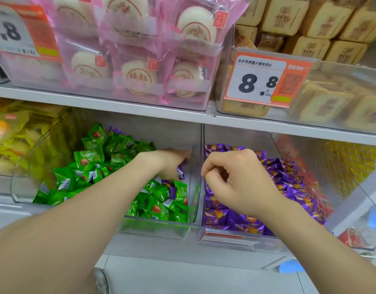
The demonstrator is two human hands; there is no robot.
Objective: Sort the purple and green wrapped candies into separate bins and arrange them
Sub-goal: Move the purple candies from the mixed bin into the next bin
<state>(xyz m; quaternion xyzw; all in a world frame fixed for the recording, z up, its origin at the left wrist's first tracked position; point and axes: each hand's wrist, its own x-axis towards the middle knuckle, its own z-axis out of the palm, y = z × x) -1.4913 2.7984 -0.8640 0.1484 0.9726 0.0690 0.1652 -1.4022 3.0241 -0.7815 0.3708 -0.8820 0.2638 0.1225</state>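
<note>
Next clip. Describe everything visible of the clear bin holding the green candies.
The clear plastic bin sits on the lower shelf, directly left of the purple bin. Its front wall is low and see-through. Green candies fill it, heaped higher at the back left. One purple stray candy lies on top at the back. The left hand reaches into its right side, gripping a purple candy, with more purple just below.

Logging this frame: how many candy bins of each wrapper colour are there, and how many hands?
Green candy bin: 1
Purple candy bin: 1
Hands: 2, left hand holding a purple candy, right hand
Total: 4
</note>
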